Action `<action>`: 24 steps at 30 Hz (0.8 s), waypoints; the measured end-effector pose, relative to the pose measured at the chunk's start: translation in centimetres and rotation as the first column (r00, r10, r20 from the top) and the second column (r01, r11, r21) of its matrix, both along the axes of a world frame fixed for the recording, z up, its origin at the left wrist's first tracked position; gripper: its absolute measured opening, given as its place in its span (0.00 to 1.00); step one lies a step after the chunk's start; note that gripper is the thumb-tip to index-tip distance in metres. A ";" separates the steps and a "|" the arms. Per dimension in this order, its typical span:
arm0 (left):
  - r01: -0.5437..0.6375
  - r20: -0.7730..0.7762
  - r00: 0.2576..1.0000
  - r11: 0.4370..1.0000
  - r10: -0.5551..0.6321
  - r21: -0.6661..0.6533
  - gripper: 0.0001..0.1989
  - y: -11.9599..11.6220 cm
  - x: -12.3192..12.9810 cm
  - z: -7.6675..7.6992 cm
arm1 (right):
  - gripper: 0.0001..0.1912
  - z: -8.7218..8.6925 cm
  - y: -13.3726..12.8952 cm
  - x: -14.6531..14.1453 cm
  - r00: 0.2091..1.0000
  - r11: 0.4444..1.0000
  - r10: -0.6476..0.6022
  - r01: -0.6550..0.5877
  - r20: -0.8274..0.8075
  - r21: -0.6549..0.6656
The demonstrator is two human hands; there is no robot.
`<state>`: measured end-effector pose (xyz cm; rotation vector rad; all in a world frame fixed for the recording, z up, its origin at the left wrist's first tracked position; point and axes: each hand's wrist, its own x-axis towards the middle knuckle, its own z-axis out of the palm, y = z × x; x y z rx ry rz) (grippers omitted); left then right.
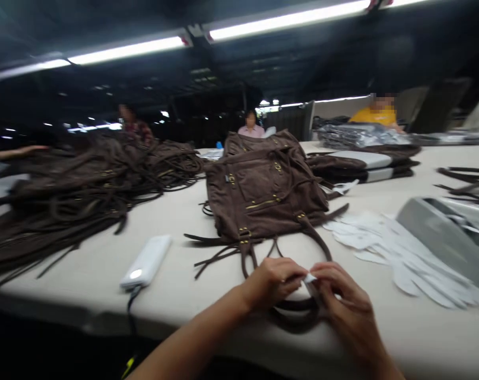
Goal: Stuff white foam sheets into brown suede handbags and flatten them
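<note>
A dark brown bag [263,190] with brass-coloured fittings lies on the pale table, its handles reaching toward me. Over the near handle, my left hand [276,279] and my right hand [342,295] meet with pinched fingers. Between their fingertips is a small white piece [309,278], partly hidden by the fingers. My right hand's lower fingers are close to the brown handle [297,316]; whether they touch it cannot be made out.
Brown bags [92,179] are heaped at the left. A white device [148,261] with a cable lies nearer. White paper-like strips [397,253] and a grey dispenser-like box [445,232] are at the right. Wrapped bags [366,161] and several people are beyond.
</note>
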<state>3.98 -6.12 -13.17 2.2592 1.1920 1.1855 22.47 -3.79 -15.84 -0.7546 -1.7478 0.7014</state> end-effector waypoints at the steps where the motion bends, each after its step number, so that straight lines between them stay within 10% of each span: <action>1: -0.012 -0.058 0.998 0.999 0.015 0.051 0.09 0.1 0.0 -0.4 | 0.07 -0.4 0.4 0.2 1.000 1.000 -0.013 0.012 0.014 0.014; 7: -0.144 -0.168 0.964 0.934 0.207 0.326 0.06 0.4 0.6 -2.3 | 0.12 -2.4 1.6 0.7 0.991 0.985 -0.079 0.061 0.105 0.158; 13: -0.260 0.042 0.966 0.945 0.257 0.199 0.03 0.6 1.6 -2.9 | 0.16 -2.3 1.9 0.9 0.992 0.994 -0.106 0.105 0.066 0.031; 19: -0.290 0.310 0.882 0.928 0.354 -0.235 0.04 0.2 2.2 -1.1 | 0.09 -0.1 1.1 1.2 0.998 0.996 -0.007 0.013 0.064 -0.086; 24: 0.044 0.485 0.800 0.772 0.353 -0.634 0.07 0.5 1.4 0.4 | 0.12 1.0 -0.8 0.7 0.996 0.999 0.024 -0.028 0.089 0.040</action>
